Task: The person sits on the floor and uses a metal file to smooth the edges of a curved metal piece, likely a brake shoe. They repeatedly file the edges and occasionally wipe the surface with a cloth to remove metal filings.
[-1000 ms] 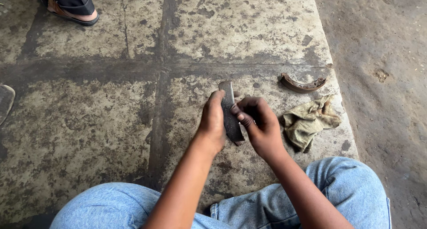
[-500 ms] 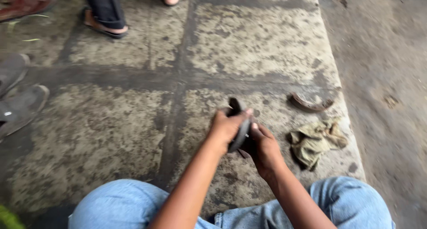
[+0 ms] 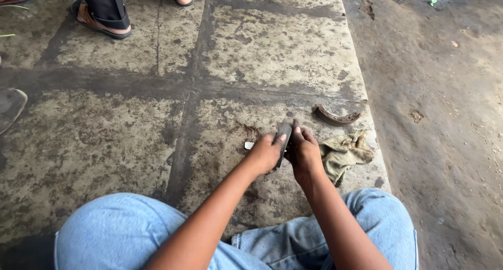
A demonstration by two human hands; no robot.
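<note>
Both of my hands grip a dark, curved metal piece (image 3: 283, 135), a brake shoe by its shape, held on edge against the stained concrete floor (image 3: 131, 128). My left hand (image 3: 265, 153) wraps its left side and my right hand (image 3: 303, 152) clasps its right side, fingers over the top. A small pale scrap (image 3: 249, 145) lies on the floor just left of my left hand. My knees in blue jeans (image 3: 120, 233) frame the bottom of the view.
A second curved brake shoe (image 3: 337, 116) lies beyond my right hand, near the slab's edge. A dirty greenish rag (image 3: 344, 153) is crumpled at my right. Another person's sandalled feet (image 3: 102, 21) stand at the top left. Bare dirt ground (image 3: 445, 118) lies right of the slab.
The view has tilted up and shifted, bringing the standing person's feet into sight. My hands stay clasped on the metal piece, lowered closer to the floor.
</note>
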